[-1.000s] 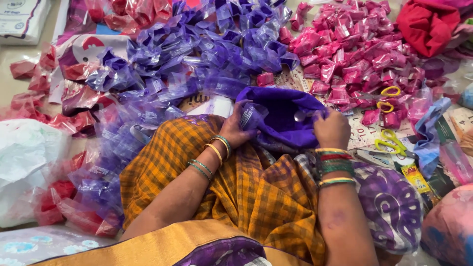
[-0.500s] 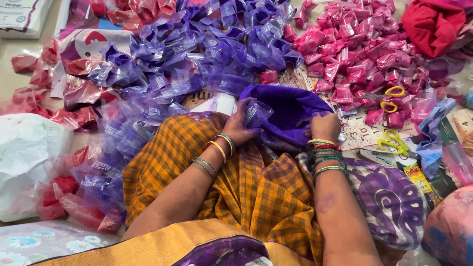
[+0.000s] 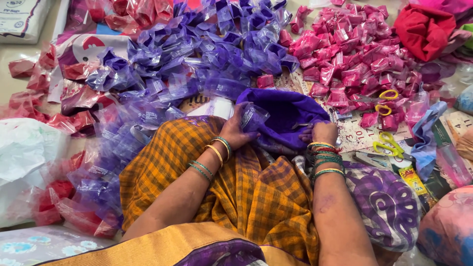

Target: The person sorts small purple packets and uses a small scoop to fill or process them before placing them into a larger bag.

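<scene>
A small clear plastic packet dusted with purple powder is pinched between the fingers of the left hand, just above a heap of deep purple powder on a dark plastic sheet. The right hand is pressed into that heap's near edge — its fingers are curled together, but whether anything is clamped cannot be told. Beyond the fingertips a mound of filled purple packets is spread; to their right, pink packets are piled, with yellow-handled scissors beside them. Under both wrists an orange checked cloth is draped.
</scene>
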